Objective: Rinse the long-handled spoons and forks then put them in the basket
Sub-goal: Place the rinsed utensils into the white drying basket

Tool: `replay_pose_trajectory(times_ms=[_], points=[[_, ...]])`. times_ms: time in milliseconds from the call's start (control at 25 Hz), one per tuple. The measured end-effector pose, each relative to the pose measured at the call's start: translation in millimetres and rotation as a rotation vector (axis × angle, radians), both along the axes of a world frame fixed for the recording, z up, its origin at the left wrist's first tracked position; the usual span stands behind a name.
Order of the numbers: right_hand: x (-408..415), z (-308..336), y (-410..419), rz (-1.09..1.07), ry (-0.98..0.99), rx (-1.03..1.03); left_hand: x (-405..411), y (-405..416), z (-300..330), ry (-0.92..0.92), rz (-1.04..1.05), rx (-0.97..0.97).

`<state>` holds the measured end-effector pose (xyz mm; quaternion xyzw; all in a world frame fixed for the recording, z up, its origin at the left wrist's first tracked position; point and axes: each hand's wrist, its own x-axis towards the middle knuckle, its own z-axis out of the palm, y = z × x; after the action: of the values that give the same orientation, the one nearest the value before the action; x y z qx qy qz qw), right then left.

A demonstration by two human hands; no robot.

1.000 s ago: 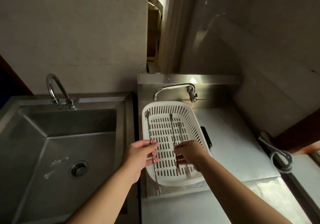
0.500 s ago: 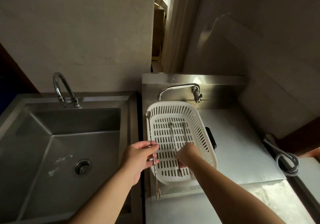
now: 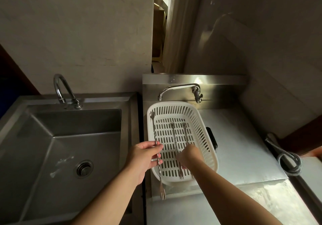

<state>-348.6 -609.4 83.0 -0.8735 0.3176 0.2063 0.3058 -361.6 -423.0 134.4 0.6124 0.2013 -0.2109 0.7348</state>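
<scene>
- One long-handled piece (image 3: 157, 157), spoon at the far end and fork at the near end, is pinched mid-handle by the left hand (image 3: 143, 160); its fingers (image 3: 156, 148) are closed on the twisted stem, probably to keep it level over the basket's left rim
- Two more pieces (image 3: 174, 137) lie lengthwise in the basket (image 3: 207, 148), fork ends toward the person
- The right hand (image 3: 189, 157) reaches down onto them; its fingers are hidden, so I cannot tell whether they grip
- The basket sits on the steel desk (image 3: 240, 148), under a tap (image 3: 179, 89); open room lies to its right
- The sink (image 3: 61, 146) to the left is empty, and its near edge is just beside the left hand
</scene>
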Motion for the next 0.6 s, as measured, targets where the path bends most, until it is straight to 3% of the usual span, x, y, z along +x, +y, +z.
replay_pose_trajectory(times_ms=[80,200,280,480,600], points=[[-7.0,12.4,5.2,-0.006,-0.111,0.039,0.3,-1.6,0.9,0.009,-0.010,0.007],[-30.5,37.3,10.9,0.021,-0.295,0.474,0.8,-7.4,1.8,0.004,-0.018,0.042],[-46.8,53.5,14.2,0.079,-0.334,0.621,0.5,-14.3,3.1,-0.018,-0.009,0.069],[-55.2,56.1,19.5,0.157,-0.403,0.422,2.3,-29.0,7.2,-0.079,0.003,0.109],[-46.3,51.8,16.8,0.167,-0.378,0.346,2.3,-23.4,3.3,-0.296,-0.124,0.391]])
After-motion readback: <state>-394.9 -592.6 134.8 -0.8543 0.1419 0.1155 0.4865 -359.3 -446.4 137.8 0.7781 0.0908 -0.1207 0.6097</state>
